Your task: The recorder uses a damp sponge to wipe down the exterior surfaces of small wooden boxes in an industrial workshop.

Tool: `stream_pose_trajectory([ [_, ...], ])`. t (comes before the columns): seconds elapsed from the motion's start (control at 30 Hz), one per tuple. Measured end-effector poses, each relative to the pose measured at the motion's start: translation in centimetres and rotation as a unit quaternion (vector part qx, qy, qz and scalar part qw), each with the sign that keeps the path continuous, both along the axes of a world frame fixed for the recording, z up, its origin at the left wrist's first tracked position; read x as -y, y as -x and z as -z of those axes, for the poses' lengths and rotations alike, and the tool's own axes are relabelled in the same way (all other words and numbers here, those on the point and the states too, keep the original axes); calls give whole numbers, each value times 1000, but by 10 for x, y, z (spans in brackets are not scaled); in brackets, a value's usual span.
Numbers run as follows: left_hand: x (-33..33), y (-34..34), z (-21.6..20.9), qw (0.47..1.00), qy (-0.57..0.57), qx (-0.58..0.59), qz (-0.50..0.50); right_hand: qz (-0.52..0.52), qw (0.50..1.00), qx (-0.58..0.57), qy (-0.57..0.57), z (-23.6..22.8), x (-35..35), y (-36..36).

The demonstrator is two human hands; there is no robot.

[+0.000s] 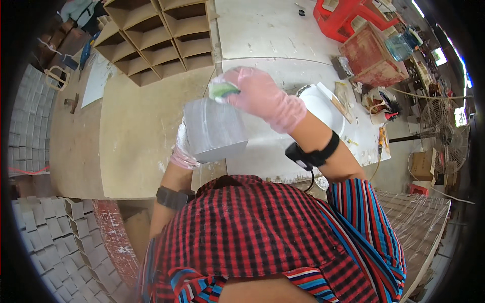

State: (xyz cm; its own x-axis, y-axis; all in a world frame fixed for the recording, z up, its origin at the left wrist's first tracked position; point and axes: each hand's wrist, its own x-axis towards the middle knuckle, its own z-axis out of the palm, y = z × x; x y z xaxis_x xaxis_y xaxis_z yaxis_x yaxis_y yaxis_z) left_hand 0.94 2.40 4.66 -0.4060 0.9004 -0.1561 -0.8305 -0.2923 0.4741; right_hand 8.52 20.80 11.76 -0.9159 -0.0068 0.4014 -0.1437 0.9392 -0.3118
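A grey box [216, 123] is held over the worktable [146, 136] in front of me. My left hand [183, 151], in a thin pinkish glove, grips the box along its left side; the box hides most of its fingers. At the box's far edge, my right hand [260, 96], also in a pink glove, is closed round a green and whitish sponge [222, 91]. The sponge is at the box's top face, which looks pale and streaked. Right of the box, behind my right wrist, stands a round white tub [316, 103] with a flat tool lying across its rim.
A brown rack of square compartments [161, 38] stands at the far left. At the far right are a red plastic stool [343, 17], a worn red box [374, 58] and a clear water jug [399, 46]. A fan [444, 134] stands right; stacked grey boxes [50, 227] lie lower left.
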Motion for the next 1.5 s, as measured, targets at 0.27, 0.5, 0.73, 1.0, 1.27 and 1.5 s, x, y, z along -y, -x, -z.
stream_pose_trajectory([
  [0.27,-8,10,7,819,45,-572,-6,-129,989,68,8,-11,38,-7],
  [0.5,-2,3,7,994,102,0,42,63,986,87,127,-31,-13,33],
  [0.73,6,6,14,997,44,40,-48,104,927,122,340,-35,-18,28],
  [1.0,3,10,37,993,-22,106,-45,85,978,181,63,-29,3,16],
  [1.27,-15,10,8,993,-39,95,-58,-28,991,83,-99,-18,73,-5],
  [1.5,-14,11,12,989,-40,66,-127,169,978,114,-42,-22,33,-4],
])
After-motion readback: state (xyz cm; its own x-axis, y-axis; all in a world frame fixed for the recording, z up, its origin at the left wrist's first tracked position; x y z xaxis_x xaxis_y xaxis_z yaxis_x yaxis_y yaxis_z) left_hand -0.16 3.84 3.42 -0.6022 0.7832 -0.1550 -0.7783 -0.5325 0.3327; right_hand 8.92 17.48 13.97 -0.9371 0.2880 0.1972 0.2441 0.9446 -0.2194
